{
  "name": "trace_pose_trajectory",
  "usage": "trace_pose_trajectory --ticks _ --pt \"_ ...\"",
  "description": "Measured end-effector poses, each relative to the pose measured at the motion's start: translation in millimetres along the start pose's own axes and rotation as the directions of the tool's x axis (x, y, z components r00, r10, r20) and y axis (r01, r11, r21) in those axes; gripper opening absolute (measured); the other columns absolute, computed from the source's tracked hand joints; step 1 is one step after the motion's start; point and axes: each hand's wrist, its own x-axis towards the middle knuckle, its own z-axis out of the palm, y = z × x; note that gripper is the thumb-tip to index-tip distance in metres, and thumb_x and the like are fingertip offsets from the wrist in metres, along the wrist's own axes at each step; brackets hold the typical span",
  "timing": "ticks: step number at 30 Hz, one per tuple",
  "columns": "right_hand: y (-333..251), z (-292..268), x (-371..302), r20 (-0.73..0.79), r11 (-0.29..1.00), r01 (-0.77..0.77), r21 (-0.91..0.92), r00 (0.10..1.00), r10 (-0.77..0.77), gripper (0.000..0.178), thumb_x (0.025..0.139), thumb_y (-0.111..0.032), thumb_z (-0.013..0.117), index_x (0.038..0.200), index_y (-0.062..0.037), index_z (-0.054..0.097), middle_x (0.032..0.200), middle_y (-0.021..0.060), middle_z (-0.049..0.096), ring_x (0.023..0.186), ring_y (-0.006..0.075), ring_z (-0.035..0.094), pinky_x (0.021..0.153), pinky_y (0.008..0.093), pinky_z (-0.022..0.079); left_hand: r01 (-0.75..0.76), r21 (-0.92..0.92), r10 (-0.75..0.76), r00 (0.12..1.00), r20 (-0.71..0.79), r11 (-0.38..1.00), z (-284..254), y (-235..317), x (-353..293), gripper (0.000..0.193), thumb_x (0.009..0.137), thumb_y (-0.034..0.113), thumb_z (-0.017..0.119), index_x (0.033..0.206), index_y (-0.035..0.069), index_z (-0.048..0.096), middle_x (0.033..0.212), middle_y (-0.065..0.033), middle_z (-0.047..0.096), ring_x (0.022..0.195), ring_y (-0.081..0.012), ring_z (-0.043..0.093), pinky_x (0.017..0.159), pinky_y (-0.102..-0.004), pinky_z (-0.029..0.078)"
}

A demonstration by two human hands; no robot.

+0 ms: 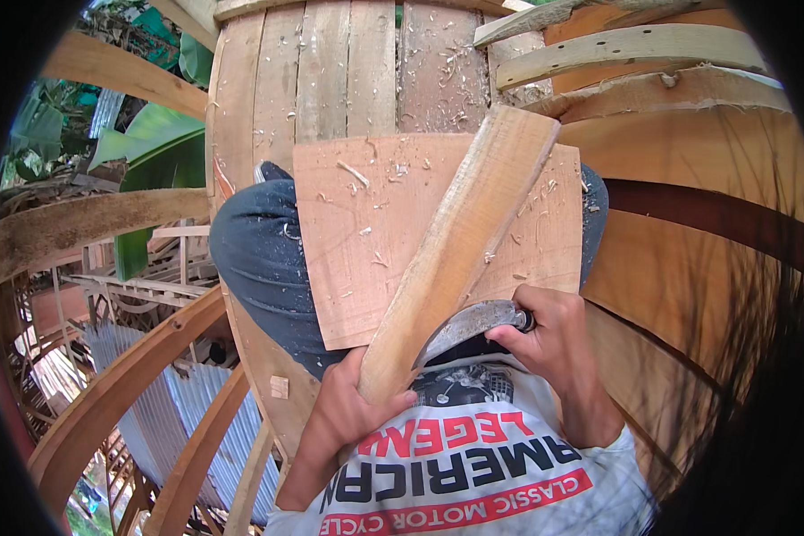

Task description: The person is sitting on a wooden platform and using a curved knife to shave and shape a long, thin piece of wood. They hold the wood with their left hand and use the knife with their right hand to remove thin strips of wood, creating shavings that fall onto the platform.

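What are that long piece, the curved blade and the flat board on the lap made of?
Long piece: wood, seemingly unvarnished; grain runs along its yellowish-brown face.
Curved blade: probably steel, judging by its mottled grey, slightly shiny surface.
Flat board: pinkish, matte, probably bare wood; faint grain shows, but solid or plywood is hard to tell.

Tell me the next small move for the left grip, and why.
I'd probably ease the left grip a little away from the knife before any stroke: it holds the near end of the plank, and its thumb appears close to the blade's far end, while the right grip holds the handle.
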Motion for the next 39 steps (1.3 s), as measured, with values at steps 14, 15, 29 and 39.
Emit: trace_pose_trajectory --ticks 14,15,29,39 --pt "10 1 21 0.195 0.559 -0.166 0.812 0.981 0.008 0.046 0.08 -0.015 0.076 0.116 -0.0016 0.05 0.065 -0.0005 0.056 0.056 0.0031 0.049 0.05 0.0209 0.037 0.148 0.439 0.013 0.939 -0.345 0.886 2 102 -26 0.056 0.064 0.029 0.087 0.099 -0.002 0.056 0.092 -0.0174 0.068 0.085 -0.021 0.067 0.072 -0.0327 0.052" --pt "10 -1 22 0.2 0.5 -0.165 0.85 0.98 -0.017 0.046 0.081 -0.014 0.075 0.116 -0.001 0.05 0.063 -0.0011 0.054 0.056 0.0029 0.049 0.05 0.0204 0.036 0.091 0.475 0.094 0.931 -0.353 0.875 5 107 -20 0.055 0.065 0.029 0.087 0.097 -0.003 0.056 0.09 -0.0179 0.068 0.083 -0.0214 0.067 0.071 -0.033 0.051" --pt "18 -21 38 0.285 -0.251 -0.276 0.928 0.959 -0.001 0.019 0.091 -0.015 0.062 0.098 -0.0026 0.05 0.052 -0.0018 0.039 0.042 0.0087 0.041 0.039 0.0247 0.031 -0.106 -0.018 0.108 0.983 0.146 0.994 37 137 37 0.059 0.077 0.012 0.075 0.126 -0.001 0.044 0.11 -0.011 0.057 0.099 -0.018 0.056 0.087 -0.032 0.046" --pt "32 -13 45 0.037 -0.137 -0.039 0.99 0.999 -0.017 0.041 0.098 -0.041 0.048 0.102 -0.0009 0.057 0.052 -0.0021 0.041 0.043 0.0076 0.041 0.043 0.0246 0.036 0.163 -0.352 -0.033 0.937 0.349 0.922 38 119 41 0.053 0.08 0.028 0.07 0.116 0.001 0.041 0.086 -0.0039 0.046 0.074 -0.0128 0.046 0.065 -0.0267 0.04"
